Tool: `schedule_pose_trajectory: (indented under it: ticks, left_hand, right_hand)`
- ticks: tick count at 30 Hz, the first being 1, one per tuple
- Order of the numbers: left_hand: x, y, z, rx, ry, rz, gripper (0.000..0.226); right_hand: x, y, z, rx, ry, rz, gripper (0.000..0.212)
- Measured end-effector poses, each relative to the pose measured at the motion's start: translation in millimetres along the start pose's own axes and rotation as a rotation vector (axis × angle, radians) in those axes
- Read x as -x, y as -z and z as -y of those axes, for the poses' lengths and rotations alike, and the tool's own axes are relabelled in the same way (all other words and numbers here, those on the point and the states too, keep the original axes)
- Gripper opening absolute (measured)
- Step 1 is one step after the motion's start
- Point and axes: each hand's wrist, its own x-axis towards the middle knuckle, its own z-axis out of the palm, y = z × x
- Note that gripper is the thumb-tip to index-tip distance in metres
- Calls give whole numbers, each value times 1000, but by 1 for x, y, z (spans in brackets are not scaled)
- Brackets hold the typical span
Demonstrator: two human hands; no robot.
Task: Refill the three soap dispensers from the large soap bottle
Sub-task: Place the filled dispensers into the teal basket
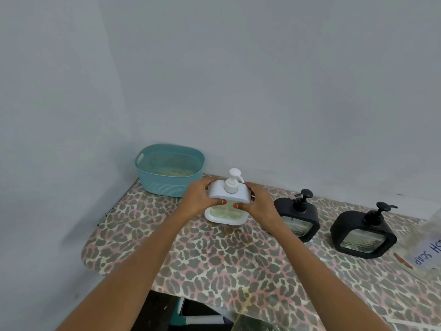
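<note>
Left hand (pixel 199 198), right hand (pixel 259 203) grip white dispenser (pixel 229 204) by sides; pump on, greenish soap inside, likely refilled. At 3 o'clock, first black dispenser (pixel 297 216), second black dispenser (pixel 364 231): levels unclear.

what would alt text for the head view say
A person's left hand and right hand grip a white soap dispenser at the back of a leopard-print tablecloth. To its right stand one black soap dispenser and a second black dispenser; a teal basket sits behind, by the wall.
</note>
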Motion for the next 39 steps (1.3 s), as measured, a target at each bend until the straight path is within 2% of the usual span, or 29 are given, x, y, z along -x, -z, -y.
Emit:
schedule_pose_trajectory:
  ticks: [12,21,34,39]
  left_hand:
    - [-9,94,-24,-7,-35,-194,56]
    - [-39,143,-13,-38,-7,-313,52]
    - [-59,127,63,-55,252,-468,59]
    - [-65,116,84,-101,287,-506,60]
  right_hand:
    - [-52,13,92,136,244,89,62]
    - [-127,-8,135,160,320,206,67]
    - [-206,-100,120,303,436,325,65]
    - [-218,-127,108,304,445,339,65]
